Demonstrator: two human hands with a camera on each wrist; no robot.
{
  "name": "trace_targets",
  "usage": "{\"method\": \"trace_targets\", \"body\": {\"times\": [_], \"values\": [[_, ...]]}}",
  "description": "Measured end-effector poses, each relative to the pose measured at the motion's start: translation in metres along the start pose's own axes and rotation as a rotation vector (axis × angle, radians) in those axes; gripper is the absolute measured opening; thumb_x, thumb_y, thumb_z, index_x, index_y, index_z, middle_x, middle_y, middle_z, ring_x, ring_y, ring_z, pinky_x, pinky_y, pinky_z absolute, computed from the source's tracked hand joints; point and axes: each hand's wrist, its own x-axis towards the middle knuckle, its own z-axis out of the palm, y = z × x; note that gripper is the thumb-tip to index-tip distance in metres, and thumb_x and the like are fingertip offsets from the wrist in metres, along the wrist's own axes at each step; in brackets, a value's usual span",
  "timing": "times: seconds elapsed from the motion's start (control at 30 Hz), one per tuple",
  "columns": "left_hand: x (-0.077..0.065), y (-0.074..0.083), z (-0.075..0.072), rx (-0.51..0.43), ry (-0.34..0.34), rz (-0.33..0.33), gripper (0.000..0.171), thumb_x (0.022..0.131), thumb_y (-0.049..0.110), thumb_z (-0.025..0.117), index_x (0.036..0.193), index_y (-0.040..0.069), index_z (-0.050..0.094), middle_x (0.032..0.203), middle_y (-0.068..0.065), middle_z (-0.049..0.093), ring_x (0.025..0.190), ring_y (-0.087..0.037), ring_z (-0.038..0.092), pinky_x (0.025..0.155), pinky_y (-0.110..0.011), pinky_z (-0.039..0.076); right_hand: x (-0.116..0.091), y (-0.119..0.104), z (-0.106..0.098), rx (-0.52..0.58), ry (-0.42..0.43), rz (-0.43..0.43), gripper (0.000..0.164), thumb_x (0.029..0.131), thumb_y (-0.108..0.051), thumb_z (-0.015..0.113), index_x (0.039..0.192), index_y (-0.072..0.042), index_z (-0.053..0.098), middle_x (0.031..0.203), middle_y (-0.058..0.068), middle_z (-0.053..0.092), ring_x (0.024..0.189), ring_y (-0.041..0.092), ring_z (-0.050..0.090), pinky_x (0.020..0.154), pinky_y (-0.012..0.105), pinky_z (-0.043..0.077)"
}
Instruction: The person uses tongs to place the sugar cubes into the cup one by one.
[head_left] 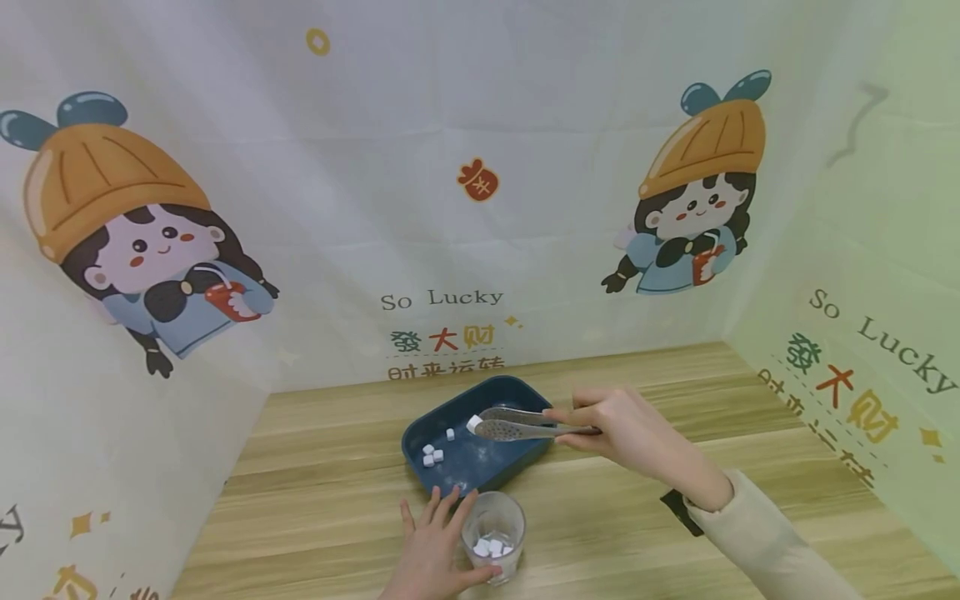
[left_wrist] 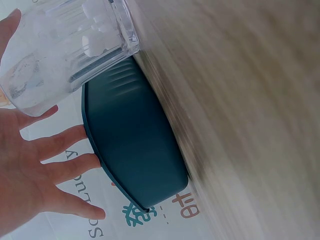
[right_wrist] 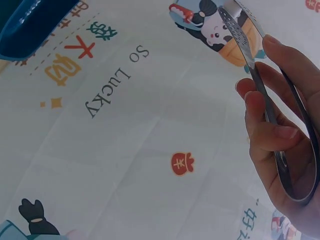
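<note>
Nearest the head camera, a pale sleeve (head_left: 780, 533) covers the right forearm, with a black item (head_left: 682, 510) at its cuff. The right hand (head_left: 626, 433) pinches metal tongs (head_left: 517, 429) between thumb and fingers, and their perforated tips, drawn close together, have hold of 1 white cube (head_left: 474, 423) over the dark blue tray (head_left: 480, 479). Inside the tray, 3 cubes (head_left: 432, 456) sit bunched toward its left end and 1 loose cube (head_left: 450, 434) lies between them and the tongs. The left hand (head_left: 431, 546) is spread with straight fingers, thumb and index at either side of a clear glass (head_left: 495, 512), 2 other fingertips at the tray's rim; how firmly it presses, I cannot tell. Several white cubes (head_left: 492, 547) lie at the glass's bottom. The glass stands upright on the wood-grain table (head_left: 600, 533), just beside the tray's near side. Behind hangs a printed white cloth (head_left: 555, 317).
</note>
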Motion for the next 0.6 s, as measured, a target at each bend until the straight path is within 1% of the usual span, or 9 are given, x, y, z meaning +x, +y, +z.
{"method": "trace_targets", "body": {"times": [0.17,0.27,0.43,0.6], "values": [[0.000,-0.001,0.002,0.009,0.008,0.004,0.096,0.061,0.075,0.056,0.135,0.017,0.037,0.135,-0.016,0.043,0.123,-0.046,0.036,0.086,-0.077,0.017,-0.010,-0.006,-0.001,-0.032,0.006,-0.046,0.029,0.068,-0.016,0.075,0.097,-0.012,0.071,0.060,-0.009,0.041,0.050,-0.006,0.027,0.044,0.004,0.022],[-0.001,-0.001,0.003,0.011,0.030,0.014,0.096,0.060,0.074,0.057,0.135,0.016,0.038,0.134,-0.016,0.044,0.122,-0.046,0.037,0.086,-0.077,0.017,-0.016,-0.008,-0.001,-0.032,-0.004,-0.070,0.028,0.069,-0.017,0.075,0.096,-0.012,0.071,0.062,-0.009,0.042,0.051,-0.007,0.029,0.046,0.004,0.023],[-0.001,-0.001,0.004,0.021,0.076,0.036,0.096,0.060,0.073,0.058,0.134,0.016,0.039,0.132,-0.017,0.045,0.120,-0.047,0.039,0.086,-0.077,0.018,-0.023,-0.012,0.002,-0.017,-0.054,-0.078,0.027,0.070,-0.019,0.074,0.096,-0.012,0.071,0.062,-0.010,0.041,0.051,-0.007,0.032,0.046,0.003,0.025],[-0.002,0.000,0.003,0.019,0.076,0.037,0.095,0.060,0.072,0.059,0.134,0.017,0.038,0.132,-0.017,0.045,0.121,-0.047,0.038,0.086,-0.076,0.018,-0.030,-0.015,0.010,-0.023,-0.107,-0.078,0.027,0.070,-0.021,0.074,0.096,-0.015,0.071,0.062,-0.010,0.040,0.052,-0.008,0.036,0.048,0.002,0.028]]}}
